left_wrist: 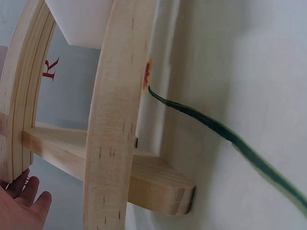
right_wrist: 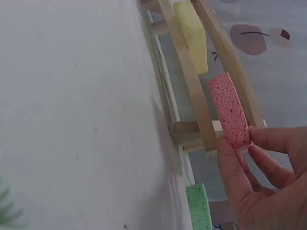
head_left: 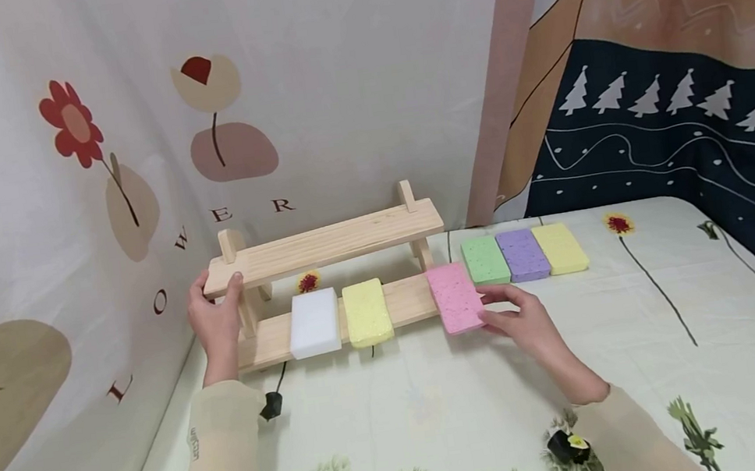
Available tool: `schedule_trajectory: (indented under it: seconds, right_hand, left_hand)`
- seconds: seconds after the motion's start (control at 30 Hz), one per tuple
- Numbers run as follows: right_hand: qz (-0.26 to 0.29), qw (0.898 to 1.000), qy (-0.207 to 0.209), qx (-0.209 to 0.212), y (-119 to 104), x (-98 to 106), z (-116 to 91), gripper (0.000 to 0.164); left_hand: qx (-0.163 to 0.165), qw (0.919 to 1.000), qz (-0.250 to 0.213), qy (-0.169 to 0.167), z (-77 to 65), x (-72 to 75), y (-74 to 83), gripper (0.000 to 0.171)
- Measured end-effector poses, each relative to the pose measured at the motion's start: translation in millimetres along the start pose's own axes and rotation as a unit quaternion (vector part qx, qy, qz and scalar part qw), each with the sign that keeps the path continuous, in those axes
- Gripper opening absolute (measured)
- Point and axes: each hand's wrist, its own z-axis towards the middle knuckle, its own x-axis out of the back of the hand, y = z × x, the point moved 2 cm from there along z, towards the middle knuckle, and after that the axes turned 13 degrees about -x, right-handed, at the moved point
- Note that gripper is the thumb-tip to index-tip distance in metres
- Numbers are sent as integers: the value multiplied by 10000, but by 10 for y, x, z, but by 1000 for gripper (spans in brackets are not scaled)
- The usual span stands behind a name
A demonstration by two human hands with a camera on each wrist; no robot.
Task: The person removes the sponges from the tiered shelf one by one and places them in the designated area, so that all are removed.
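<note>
A two-tier wooden rack (head_left: 325, 243) stands against the backdrop. My left hand (head_left: 217, 322) grips the left end of its upper shelf. Between the thumb and fingers of my right hand (head_left: 520, 318) is a pink sponge (head_left: 455, 298), pinched by its edge at the right end of the lower shelf (head_left: 410, 301); the right wrist view shows the same pink sponge (right_wrist: 229, 111) side-on. Whether it touches the shelf, I cannot tell. On the lower shelf a white sponge (head_left: 314, 323) and a yellow sponge (head_left: 367, 314) lean upright, apart from each other.
Right of the rack, a green sponge (head_left: 485, 260), a purple sponge (head_left: 524, 254) and another yellow sponge (head_left: 561, 248) lie side by side on the flower-printed cloth (head_left: 385, 415). Printed fabric (head_left: 357, 73) hangs close behind the rack and along the left.
</note>
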Motion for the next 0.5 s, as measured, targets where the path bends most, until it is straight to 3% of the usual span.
schedule_trajectory:
  seconds: [0.5]
  right_hand:
    - [84,9998,168,-112,19,302,-52,48]
  left_hand:
    - [39,10000,19,-5,10,1,-16,72]
